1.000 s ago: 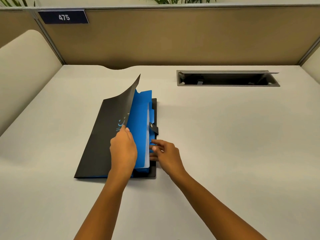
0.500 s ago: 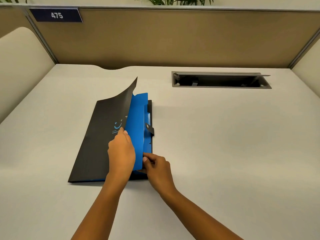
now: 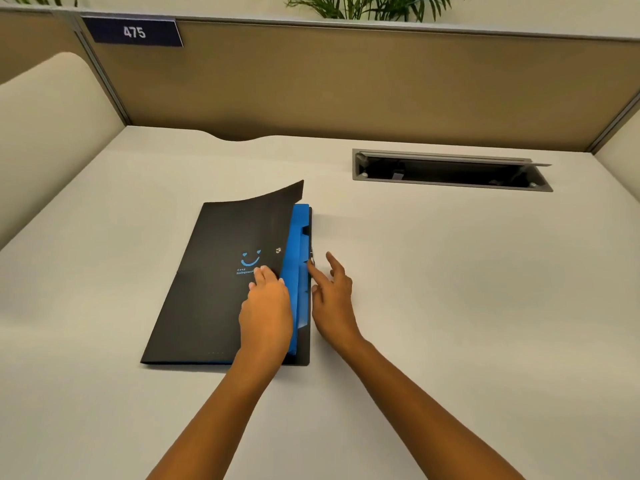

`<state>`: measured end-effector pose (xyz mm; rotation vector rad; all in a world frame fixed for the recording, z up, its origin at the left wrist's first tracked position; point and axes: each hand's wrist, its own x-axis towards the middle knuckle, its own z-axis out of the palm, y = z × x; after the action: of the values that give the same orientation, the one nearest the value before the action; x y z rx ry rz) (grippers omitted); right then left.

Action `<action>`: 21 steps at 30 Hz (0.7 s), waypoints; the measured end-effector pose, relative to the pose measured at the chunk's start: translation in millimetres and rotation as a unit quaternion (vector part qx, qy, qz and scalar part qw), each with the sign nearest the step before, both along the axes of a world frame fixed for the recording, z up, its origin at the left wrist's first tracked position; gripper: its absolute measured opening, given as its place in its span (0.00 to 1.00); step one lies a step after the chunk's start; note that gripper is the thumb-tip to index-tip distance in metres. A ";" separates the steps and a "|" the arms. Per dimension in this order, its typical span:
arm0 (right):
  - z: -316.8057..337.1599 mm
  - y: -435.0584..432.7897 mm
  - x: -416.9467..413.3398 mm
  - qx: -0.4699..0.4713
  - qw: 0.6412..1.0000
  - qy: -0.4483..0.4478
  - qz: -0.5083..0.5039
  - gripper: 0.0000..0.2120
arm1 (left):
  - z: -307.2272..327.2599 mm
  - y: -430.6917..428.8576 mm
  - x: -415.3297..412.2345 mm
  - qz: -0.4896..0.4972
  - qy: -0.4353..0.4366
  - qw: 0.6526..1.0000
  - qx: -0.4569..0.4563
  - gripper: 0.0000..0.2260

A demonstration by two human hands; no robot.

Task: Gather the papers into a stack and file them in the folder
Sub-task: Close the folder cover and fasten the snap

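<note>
Here, folder (image 3: 221,282) under left hand (image 3: 266,310).

I see soft, even overhead light, faint shadows beside the folder (image 3: 221,285), no glare, sharp focus, wide-angle bowing at the edges.

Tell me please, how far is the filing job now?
Nearly finished. No loose papers lie on the desk. The left hand presses the black cover down over the blue dividers, though its far corner is lifted. The right hand reaches the strap; snapping it shut remains.
</note>
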<state>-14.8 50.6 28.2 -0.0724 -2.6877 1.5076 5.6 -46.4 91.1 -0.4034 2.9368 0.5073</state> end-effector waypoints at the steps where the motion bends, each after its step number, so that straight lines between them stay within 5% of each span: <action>1: -0.4 2.5 -1.9 0.014 1.000 -0.002 0.011 0.20 | -3.2 0.7 -0.2 -0.008 -0.006 1.000 0.002 0.22; 11: -17.1 11.0 2.9 0.014 0.996 0.077 0.047 0.21 | -54.0 -15.2 2.4 -0.124 0.000 0.989 -0.081 0.32; 15: -25.4 8.3 6.3 0.031 0.987 0.125 0.098 0.23 | -72.8 -23.1 10.2 -0.146 0.038 0.985 -0.078 0.44; 21: -21.6 3.6 0.1 0.048 0.986 0.106 0.121 0.21 | -90.4 -23.9 14.3 -0.138 0.062 0.983 -0.105 0.31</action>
<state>-14.7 54.2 6.6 0.4102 -2.6654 1.3479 19.9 -70.2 0.6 0.0212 3.1062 0.1947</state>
